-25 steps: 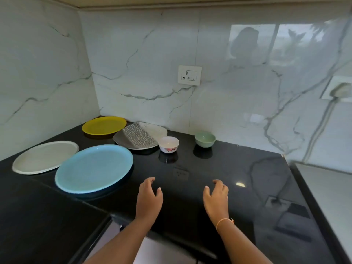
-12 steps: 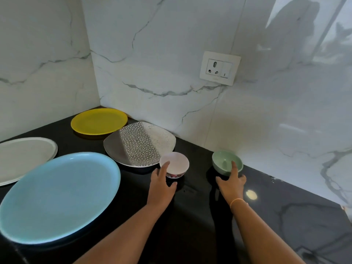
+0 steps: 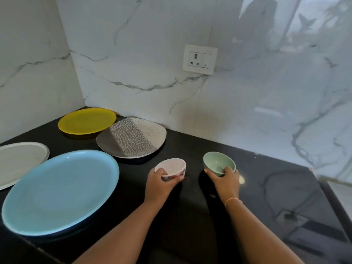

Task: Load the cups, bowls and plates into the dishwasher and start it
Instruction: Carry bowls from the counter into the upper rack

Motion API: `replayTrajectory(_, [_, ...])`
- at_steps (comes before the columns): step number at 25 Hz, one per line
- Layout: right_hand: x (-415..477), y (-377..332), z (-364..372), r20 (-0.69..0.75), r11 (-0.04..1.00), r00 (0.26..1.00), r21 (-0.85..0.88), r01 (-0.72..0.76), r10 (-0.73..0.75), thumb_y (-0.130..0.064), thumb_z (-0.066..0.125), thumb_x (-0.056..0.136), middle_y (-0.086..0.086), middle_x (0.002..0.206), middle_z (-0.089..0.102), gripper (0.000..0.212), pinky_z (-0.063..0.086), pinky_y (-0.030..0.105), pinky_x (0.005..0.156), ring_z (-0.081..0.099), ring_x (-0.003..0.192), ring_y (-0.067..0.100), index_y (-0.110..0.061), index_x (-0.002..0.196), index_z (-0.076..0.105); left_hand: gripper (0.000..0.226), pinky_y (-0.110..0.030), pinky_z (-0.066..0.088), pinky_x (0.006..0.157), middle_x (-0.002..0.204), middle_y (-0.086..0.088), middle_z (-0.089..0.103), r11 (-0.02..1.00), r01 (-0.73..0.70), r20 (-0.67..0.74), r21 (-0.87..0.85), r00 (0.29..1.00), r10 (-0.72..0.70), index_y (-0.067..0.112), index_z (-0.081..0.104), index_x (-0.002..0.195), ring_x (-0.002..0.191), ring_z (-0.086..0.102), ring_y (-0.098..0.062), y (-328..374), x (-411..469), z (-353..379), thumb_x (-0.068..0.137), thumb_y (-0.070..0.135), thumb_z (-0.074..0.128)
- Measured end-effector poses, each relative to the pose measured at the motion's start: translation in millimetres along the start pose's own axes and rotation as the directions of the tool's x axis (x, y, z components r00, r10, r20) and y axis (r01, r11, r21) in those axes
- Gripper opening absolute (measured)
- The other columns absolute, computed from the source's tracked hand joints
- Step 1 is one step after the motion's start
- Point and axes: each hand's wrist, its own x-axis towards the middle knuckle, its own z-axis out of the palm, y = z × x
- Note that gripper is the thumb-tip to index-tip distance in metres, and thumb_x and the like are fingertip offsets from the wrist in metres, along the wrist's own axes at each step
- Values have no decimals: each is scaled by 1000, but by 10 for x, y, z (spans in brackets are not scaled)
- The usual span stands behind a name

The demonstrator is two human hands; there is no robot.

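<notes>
My left hand (image 3: 159, 184) grips a small white bowl (image 3: 172, 167) with a red pattern, thumb over its near rim. My right hand (image 3: 225, 181) grips a small pale green bowl (image 3: 217, 162) the same way, to the right of the white one. Both bowls are at the black countertop (image 3: 190, 216); whether they are lifted off it I cannot tell. To the left lie a large blue plate (image 3: 59, 191), a white plate (image 3: 19, 161), a yellow plate (image 3: 86, 121) and a grey patterned plate (image 3: 131, 138). No dishwasher is in view.
White marble walls meet in a corner behind the plates. A wall socket (image 3: 200, 59) sits above the bowls. The glossy counter stretches to the right, ending at a lighter surface (image 3: 341, 191) at the far right edge.
Both hands reached forward from the counter's front edge to the two bowls and closed on them. The bowls have come a little nearer to me, and the view has moved closer.
</notes>
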Motion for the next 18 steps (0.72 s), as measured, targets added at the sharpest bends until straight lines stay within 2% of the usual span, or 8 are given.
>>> replayTrajectory(3, [-627, 86, -303, -68, 993, 997, 108, 39, -32, -36, 77, 73, 7, 127, 41, 37, 34, 19, 89, 39, 103, 13, -11, 84, 52, 42, -25, 45, 70, 102, -12, 59, 994, -9, 44, -105, 999, 14, 20, 45, 60, 94, 59, -24, 78, -420, -99, 63, 42, 81])
replayTrajectory(7, [-1630, 258, -823, -236, 960, 971, 276, 41, 27, -27, 83, 67, 6, 118, 41, 42, 33, 0, 77, 41, 101, 13, -13, 80, 45, 38, -24, 44, 79, 113, -5, 44, 980, -85, 102, -178, 989, 104, 15, 49, 80, 98, 50, -19, 347, -1330, -199, 67, 29, 82])
replayTrajectory(10, [-2341, 489, -1270, -419, 939, 899, 343, 26, 128, -22, 86, 61, 8, 113, 40, 51, 34, -1, 79, 42, 97, 12, -12, 84, 41, 50, -23, 41, 82, 118, -3, 34, 955, -199, 149, -220, 961, 235, 14, 46, 94, 100, 45, -16, 538, -2013, -180, 63, 23, 85])
replayTrajectory(12, [-2757, 663, -1612, -527, 938, 832, 346, 24, 173, -22, 87, 58, 7, 112, 38, 58, 34, 1, 84, 41, 99, 9, -13, 93, 42, 61, -22, 39, 85, 125, -9, 32, 935, -264, 168, -235, 937, 307, 11, 44, 103, 103, 42, -15, 654, -2410, -77, 59, 20, 87])
replayTrajectory(15, [-3353, 1043, -2257, -685, 967, 712, 252, 28, 157, -23, 89, 55, 4, 110, 38, 68, 30, 1, 86, 38, 99, 3, -11, 103, 43, 73, -21, 41, 86, 129, -16, 32, 872, -416, 260, -257, 839, 477, 5, 43, 110, 106, 41, -16, 914, -3081, 219, 55, 17, 89])
replayTrajectory(18, [-3872, 1451, -2871, -749, 983, 647, 181, -6, 142, -24, 89, 55, 0, 111, 35, 76, 36, 18, 94, 41, 106, 13, -14, 112, 40, 78, -18, 42, 83, 124, -18, 35, 767, -552, 339, -327, 689, 641, 1, 43, 111, 105, 43, -14, 1166, -3775, 581, 50, 17, 91])
